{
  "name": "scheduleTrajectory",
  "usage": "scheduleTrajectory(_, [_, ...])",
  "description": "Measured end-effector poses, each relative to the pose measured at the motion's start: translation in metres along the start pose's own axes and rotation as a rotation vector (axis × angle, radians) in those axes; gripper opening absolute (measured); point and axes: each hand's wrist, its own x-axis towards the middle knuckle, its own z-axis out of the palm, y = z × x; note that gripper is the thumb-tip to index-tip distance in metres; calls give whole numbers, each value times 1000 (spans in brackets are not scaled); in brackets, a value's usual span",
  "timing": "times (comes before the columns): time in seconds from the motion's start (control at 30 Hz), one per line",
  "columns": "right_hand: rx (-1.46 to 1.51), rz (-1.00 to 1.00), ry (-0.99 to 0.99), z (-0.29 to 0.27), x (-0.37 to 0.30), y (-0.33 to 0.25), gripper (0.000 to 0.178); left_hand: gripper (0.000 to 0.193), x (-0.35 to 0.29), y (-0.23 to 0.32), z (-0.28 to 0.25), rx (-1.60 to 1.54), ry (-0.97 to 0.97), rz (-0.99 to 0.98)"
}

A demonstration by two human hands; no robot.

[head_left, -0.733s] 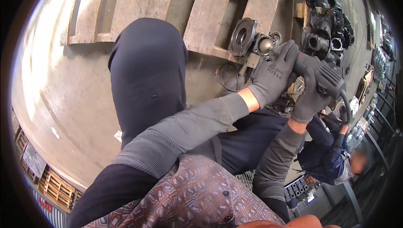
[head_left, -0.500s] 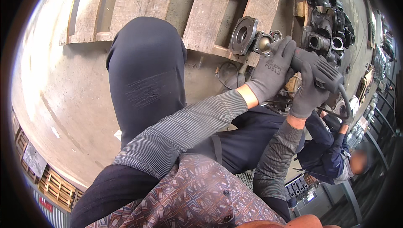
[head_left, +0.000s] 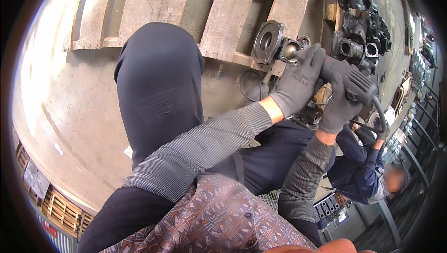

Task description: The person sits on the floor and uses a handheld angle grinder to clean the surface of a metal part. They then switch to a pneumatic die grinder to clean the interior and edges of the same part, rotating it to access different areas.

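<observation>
1. Head view, watched from my remote station: a worker's left hand (head_left: pixel 298 83) and right hand (head_left: pixel 342 106), both in dark grey gloves, grasp a corded power tool (head_left: pixel 357 81) just off the near right corner of a wooden pallet (head_left: pixel 156 11).

2. The left hand wraps the tool's slim front end, nearest the pallet; the right hand grips its thicker body, farther from the pallet, where the power cord (head_left: pixel 381 113) trails away.

3. At the pallet's near right edge, the tool's tip meets or nearly meets the round, brassy hollow of a square-flanged part (head_left: pixel 287 53); I cannot tell if they touch. A larger ring flange (head_left: pixel 275 39) stands upright just beside that part, on its left.

4. Compared with half a second ago, I see the whole scene slipped slightly left in frame; both hands keep the same hold, and the tip remains at the same hollow.

5. Dark lettering marks the back of the left glove, and a small red mark shows on the tool. Far off the pallet's near left side, a red patch (head_left: pixel 49 229) is too small for me to read.

6. Dark castings (head_left: pixel 356 27) crowd beyond the pallet's right side; a co-worker (head_left: pixel 365 174) bends well apart from its near right corner.
</observation>
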Motion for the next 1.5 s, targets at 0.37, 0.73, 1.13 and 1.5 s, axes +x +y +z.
scheduleTrajectory(0.37, [15, 117, 101, -1, -4, -14, 49, 72, 0, 3, 4, -353, -140, -171])
scheduleTrajectory(0.73, [130, -43, 27, 5, 10, -13, 39, 69, 5, 12, -6, -128, -34, -15])
scheduleTrajectory(1.13, [111, 179, -24, -7, 11, -17, 43, 71, 2, 3, 3, -361, -86, -137])
scheduleTrajectory(1.5, [-92, 41, 22, -8, 10, -10, 56, 79, 7, 19, -8, 5, -149, -103])
